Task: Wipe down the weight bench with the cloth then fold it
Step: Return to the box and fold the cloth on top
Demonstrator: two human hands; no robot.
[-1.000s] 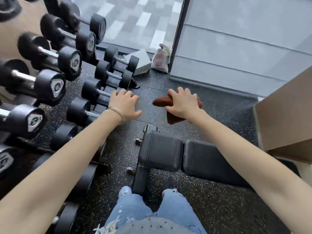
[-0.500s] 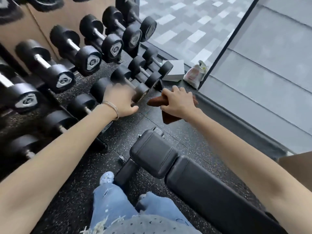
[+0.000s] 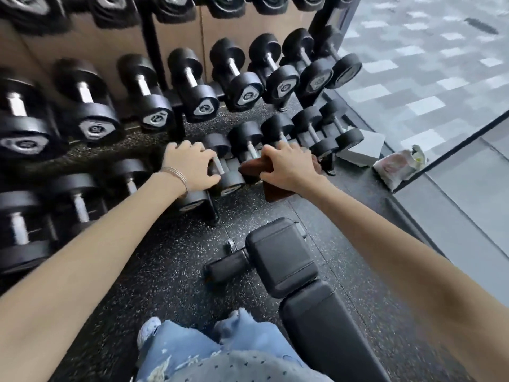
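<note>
While both arms reach forward over the speckled floor (image 3: 165, 271), right hand (image 3: 289, 168) has its fingers curled over a brown cloth (image 3: 276, 193). Cloth is bunched, one end sticking out left of the knuckles, a flap hanging below the palm. It is up in the air in front of the lower dumbbells (image 3: 245, 133), well apart from the weight bench (image 3: 283, 260), no contact. Left hand (image 3: 190, 166) is held level beside it, fingers loosely bent down, nothing seen in it, thin bracelet (image 3: 176, 176) on the wrist. Judging by the pose, cloth is gripped as a wad ready for wiping, and the free hand is out for balance or to help spread it. Wiping looks not yet begun. Bench lies low at lower right, seat pad nearest the dumbbell rack (image 3: 177, 119), back pad running off the bottom edge, so its other end and legs are cut off and only a short front bar shows. Palm sides of both hands are hidden, so can't tell if left fingertips touch the dumbbell behind them or just overlap it in view. How much cloth sits inside the fist is unknown. Rack is blurred, weight labels unreadable. White block (image 3: 360, 147) and crumpled bag (image 3: 399, 164) sit on the floor right of the rack, contents unclear. Knees in ripped jeans (image 3: 192, 346) fill bottom centre.
</note>
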